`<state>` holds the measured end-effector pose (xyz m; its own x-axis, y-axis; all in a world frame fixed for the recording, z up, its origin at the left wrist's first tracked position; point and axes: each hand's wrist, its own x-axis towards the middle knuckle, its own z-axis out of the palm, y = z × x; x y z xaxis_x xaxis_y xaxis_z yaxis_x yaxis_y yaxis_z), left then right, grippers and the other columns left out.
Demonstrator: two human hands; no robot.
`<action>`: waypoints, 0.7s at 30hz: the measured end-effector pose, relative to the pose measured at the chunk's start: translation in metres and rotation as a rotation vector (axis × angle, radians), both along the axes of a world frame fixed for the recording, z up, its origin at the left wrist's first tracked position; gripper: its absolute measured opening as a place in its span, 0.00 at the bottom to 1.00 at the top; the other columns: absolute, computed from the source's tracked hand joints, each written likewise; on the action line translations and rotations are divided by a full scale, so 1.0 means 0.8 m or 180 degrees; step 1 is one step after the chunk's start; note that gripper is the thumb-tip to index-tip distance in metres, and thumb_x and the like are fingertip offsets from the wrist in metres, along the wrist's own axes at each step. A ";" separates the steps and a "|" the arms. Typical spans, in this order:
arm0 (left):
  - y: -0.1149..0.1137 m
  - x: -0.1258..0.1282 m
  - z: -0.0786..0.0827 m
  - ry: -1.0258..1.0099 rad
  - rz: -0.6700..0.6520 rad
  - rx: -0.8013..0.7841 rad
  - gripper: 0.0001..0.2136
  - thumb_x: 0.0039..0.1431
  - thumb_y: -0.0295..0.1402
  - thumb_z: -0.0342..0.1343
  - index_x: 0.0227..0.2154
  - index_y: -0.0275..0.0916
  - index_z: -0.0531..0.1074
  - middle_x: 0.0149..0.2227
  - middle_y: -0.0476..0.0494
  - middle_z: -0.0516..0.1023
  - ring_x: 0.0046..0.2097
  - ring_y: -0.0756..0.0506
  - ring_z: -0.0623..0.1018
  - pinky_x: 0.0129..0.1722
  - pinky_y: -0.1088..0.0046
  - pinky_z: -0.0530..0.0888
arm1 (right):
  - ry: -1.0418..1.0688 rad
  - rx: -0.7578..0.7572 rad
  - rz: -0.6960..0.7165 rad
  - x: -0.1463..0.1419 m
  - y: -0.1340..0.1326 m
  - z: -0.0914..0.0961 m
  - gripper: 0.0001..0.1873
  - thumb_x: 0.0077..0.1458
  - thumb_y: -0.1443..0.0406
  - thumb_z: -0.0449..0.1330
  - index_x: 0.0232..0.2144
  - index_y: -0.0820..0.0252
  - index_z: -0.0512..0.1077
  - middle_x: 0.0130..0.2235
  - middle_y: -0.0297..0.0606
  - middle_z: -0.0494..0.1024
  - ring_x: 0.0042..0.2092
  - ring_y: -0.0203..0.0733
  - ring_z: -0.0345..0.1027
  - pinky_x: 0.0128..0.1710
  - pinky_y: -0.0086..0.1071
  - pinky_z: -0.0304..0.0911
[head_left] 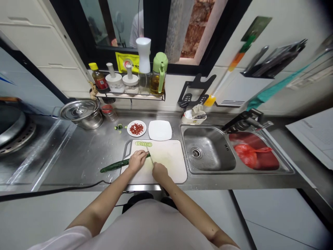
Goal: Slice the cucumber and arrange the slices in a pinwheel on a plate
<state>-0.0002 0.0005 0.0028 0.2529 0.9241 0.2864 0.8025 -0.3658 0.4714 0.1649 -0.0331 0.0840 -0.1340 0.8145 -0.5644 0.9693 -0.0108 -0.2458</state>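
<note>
On the steel tabletop (85, 152) lies a white cutting board (171, 163), with a cucumber (114, 166) across its left edge. The left hand (137, 160) clamps its grip over the cucumber, probably for steadiness; the right hand (159, 172) is wrapped around a knife (151, 158). Slices (143, 143) lie beyond, apparently kept clear.

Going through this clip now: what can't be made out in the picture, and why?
In the head view:
- Knife handle: mostly covered by the right hand.
- Part of the cucumber: covered by the left hand.
- Inside of the pot: hidden by its lid.
- Contents of the red bag: wrapped from sight.
- Cookware at far left: cut off by the picture edge.
- Yellow-capped bottle: label print too small.
</note>
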 end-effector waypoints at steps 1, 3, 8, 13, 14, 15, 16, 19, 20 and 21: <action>0.000 0.000 -0.001 -0.0001 0.0000 0.0009 0.12 0.65 0.35 0.48 0.41 0.45 0.77 0.40 0.45 0.77 0.42 0.47 0.73 0.42 0.71 0.70 | 0.0004 -0.0001 0.0017 -0.001 0.001 0.000 0.15 0.57 0.72 0.49 0.45 0.64 0.70 0.42 0.49 0.78 0.47 0.46 0.73 0.42 0.33 0.64; 0.000 0.000 -0.001 -0.0006 -0.0006 0.0022 0.12 0.65 0.35 0.48 0.41 0.45 0.77 0.40 0.45 0.77 0.42 0.47 0.73 0.42 0.71 0.70 | 0.0008 0.0013 0.0060 -0.002 0.002 0.002 0.15 0.57 0.73 0.49 0.45 0.64 0.69 0.43 0.49 0.77 0.47 0.46 0.72 0.42 0.33 0.64; 0.001 0.000 -0.001 -0.0032 -0.0018 0.0028 0.12 0.65 0.34 0.48 0.41 0.46 0.77 0.40 0.45 0.77 0.41 0.47 0.73 0.41 0.71 0.70 | -0.0049 -0.0006 0.0038 -0.001 0.001 0.006 0.16 0.58 0.74 0.47 0.45 0.65 0.69 0.43 0.50 0.77 0.48 0.46 0.72 0.42 0.34 0.64; 0.000 0.002 0.000 -0.0057 0.0006 0.0027 0.12 0.65 0.35 0.48 0.42 0.45 0.77 0.40 0.45 0.77 0.42 0.47 0.73 0.42 0.71 0.70 | -0.0043 0.0025 0.0041 0.004 0.000 0.006 0.17 0.58 0.74 0.46 0.46 0.65 0.70 0.42 0.50 0.78 0.47 0.47 0.73 0.42 0.34 0.64; 0.000 0.002 0.001 -0.0061 0.0010 0.0027 0.12 0.65 0.35 0.48 0.42 0.45 0.77 0.40 0.45 0.77 0.42 0.47 0.73 0.42 0.71 0.70 | -0.0049 0.0043 0.0043 0.005 0.000 0.006 0.17 0.58 0.74 0.46 0.46 0.65 0.70 0.42 0.50 0.78 0.47 0.47 0.73 0.42 0.34 0.64; 0.000 0.002 0.001 -0.0065 0.0013 0.0025 0.12 0.65 0.35 0.48 0.41 0.45 0.77 0.40 0.45 0.77 0.42 0.47 0.73 0.42 0.71 0.70 | -0.0054 0.0058 0.0051 0.006 0.000 0.006 0.18 0.59 0.74 0.45 0.46 0.65 0.70 0.42 0.50 0.78 0.47 0.47 0.73 0.41 0.34 0.64; -0.001 0.002 0.002 -0.0067 0.0014 0.0022 0.12 0.65 0.35 0.47 0.41 0.45 0.77 0.40 0.46 0.77 0.42 0.48 0.73 0.42 0.71 0.70 | -0.0060 0.0068 0.0059 0.007 0.001 0.006 0.18 0.59 0.73 0.45 0.46 0.66 0.70 0.42 0.50 0.78 0.47 0.47 0.73 0.41 0.34 0.64; -0.001 0.001 0.002 -0.0068 0.0016 0.0022 0.12 0.65 0.35 0.47 0.42 0.45 0.77 0.40 0.45 0.77 0.42 0.48 0.73 0.43 0.71 0.70 | -0.0085 0.0058 0.0083 0.007 0.001 0.006 0.18 0.59 0.73 0.45 0.47 0.65 0.69 0.42 0.51 0.78 0.47 0.47 0.73 0.42 0.34 0.64; -0.001 0.001 0.003 -0.0067 0.0019 0.0025 0.12 0.65 0.35 0.48 0.42 0.45 0.77 0.40 0.45 0.77 0.42 0.48 0.73 0.42 0.71 0.70 | -0.0092 0.0053 0.0083 0.007 0.000 0.005 0.18 0.59 0.73 0.45 0.47 0.65 0.69 0.42 0.50 0.78 0.47 0.47 0.73 0.42 0.34 0.64; -0.001 0.001 0.003 -0.0067 0.0023 0.0027 0.12 0.65 0.35 0.48 0.42 0.45 0.77 0.39 0.45 0.77 0.42 0.48 0.73 0.42 0.71 0.70 | -0.0095 0.0057 0.0076 0.007 0.000 0.004 0.18 0.60 0.73 0.45 0.47 0.65 0.69 0.42 0.50 0.78 0.47 0.46 0.73 0.42 0.34 0.64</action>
<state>0.0008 -0.0002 0.0051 0.2401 0.9234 0.2994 0.7950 -0.3641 0.4852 0.1704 -0.0334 0.0869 -0.1367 0.8213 -0.5539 0.9761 0.0164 -0.2166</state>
